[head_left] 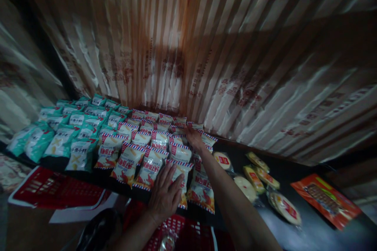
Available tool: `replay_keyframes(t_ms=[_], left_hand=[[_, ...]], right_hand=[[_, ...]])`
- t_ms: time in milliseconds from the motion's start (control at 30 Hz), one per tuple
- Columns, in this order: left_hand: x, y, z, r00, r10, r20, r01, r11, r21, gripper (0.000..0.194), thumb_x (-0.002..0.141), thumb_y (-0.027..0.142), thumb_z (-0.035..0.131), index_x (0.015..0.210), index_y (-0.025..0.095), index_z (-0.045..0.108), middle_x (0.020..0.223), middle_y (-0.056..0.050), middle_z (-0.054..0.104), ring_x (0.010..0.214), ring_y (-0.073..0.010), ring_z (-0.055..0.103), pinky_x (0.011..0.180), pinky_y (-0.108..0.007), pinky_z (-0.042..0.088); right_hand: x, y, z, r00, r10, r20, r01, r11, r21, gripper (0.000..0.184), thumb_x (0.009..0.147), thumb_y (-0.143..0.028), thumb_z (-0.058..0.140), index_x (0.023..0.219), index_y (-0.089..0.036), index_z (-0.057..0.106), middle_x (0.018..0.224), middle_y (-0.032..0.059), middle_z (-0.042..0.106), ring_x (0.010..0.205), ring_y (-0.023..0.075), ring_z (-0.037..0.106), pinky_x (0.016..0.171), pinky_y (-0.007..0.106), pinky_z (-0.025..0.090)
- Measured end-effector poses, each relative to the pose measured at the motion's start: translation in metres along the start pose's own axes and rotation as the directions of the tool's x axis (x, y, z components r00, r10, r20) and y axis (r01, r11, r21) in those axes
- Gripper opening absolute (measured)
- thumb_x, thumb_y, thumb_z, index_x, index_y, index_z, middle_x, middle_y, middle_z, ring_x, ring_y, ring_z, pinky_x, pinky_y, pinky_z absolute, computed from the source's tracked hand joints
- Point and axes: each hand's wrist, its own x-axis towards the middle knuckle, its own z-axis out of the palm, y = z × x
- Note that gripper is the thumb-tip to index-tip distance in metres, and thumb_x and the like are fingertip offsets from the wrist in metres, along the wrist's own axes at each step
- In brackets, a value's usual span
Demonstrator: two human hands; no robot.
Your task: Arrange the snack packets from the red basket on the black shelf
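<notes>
My left hand lies palm down over a front-row snack bag, white with orange and red print and striped edges. Its fingers are stretched out against the bag. Farther back, my right hand reaches among the same kind of bags, its fingertips touching a rear-row snack bag. Those fingers look extended, though partly hidden. Rows of matching bags, such as one near the front, stand tilted back to the left of my hands. Another snack bag stands below my right forearm.
Teal snack bags fill the dark table's left end. Round wrapped cakes, small yellow packets and an orange flat pack lie at right. Below the front edge are a red bag and red basket. Corrugated sheeting rises behind.
</notes>
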Motion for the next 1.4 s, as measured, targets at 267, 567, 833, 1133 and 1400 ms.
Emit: replay_keyframes(t_ms=[267,567,833,1133,1400], left_hand=[[0.001,0.000,-0.001,1.000,-0.004,-0.007,0.004,1.000,-0.019,0.050,0.086,0.018,0.049,0.136,0.023,0.046,0.149,-0.009,0.036,0.141,-0.0281,0.025,0.107,-0.048,0.038],[0.000,0.000,0.000,1.000,0.008,0.008,-0.008,1.000,-0.015,0.048,0.087,0.019,0.050,0.134,0.021,0.047,0.147,-0.011,0.038,0.141,-0.0293,0.024,0.106,-0.049,0.038],[0.000,0.000,0.000,1.000,0.011,0.029,-0.011,1.000,-0.023,0.048,0.086,0.018,0.050,0.134,0.020,0.048,0.147,-0.011,0.038,0.141,-0.0297,0.024,0.107,-0.049,0.038],[-0.001,0.000,0.001,1.000,0.011,0.018,-0.010,0.999,-0.036,0.048,0.085,0.016,0.050,0.133,0.021,0.048,0.147,-0.011,0.038,0.141,-0.0297,0.025,0.107,-0.049,0.037],[-0.001,0.000,0.001,1.000,0.010,0.012,-0.009,1.000,-0.017,0.047,0.087,0.019,0.049,0.133,0.020,0.048,0.145,-0.012,0.040,0.140,-0.0306,0.025,0.105,-0.050,0.038]], right_hand=[[-0.016,0.006,-0.041,0.986,0.115,-0.123,-0.112,0.993,0.033,0.042,0.090,-0.037,0.038,0.118,-0.016,0.061,0.113,0.0124,0.067,0.099,0.0230,0.064,0.085,0.034,0.048],[-0.040,0.066,-0.080,0.858,0.482,-0.176,-0.498,0.866,-0.054,0.043,0.088,-0.040,0.044,0.117,-0.013,0.061,0.105,0.0184,0.069,0.099,0.0292,0.065,0.081,0.036,0.046],[-0.040,0.067,-0.051,0.907,0.399,-0.133,-0.378,0.912,0.162,0.039,0.083,-0.031,0.051,0.118,-0.015,0.059,0.104,0.0112,0.071,0.093,0.0211,0.067,0.081,0.031,0.048],[-0.034,0.059,-0.045,0.912,0.401,-0.083,-0.400,0.916,0.031,0.038,0.085,-0.031,0.049,0.120,-0.018,0.059,0.104,0.0111,0.071,0.100,0.0246,0.066,0.084,0.032,0.047],[-0.043,0.068,-0.042,0.918,0.395,-0.042,-0.384,0.910,0.156,0.044,0.084,-0.041,0.050,0.119,-0.016,0.058,0.109,0.0139,0.069,0.105,0.0259,0.063,0.087,0.036,0.046]])
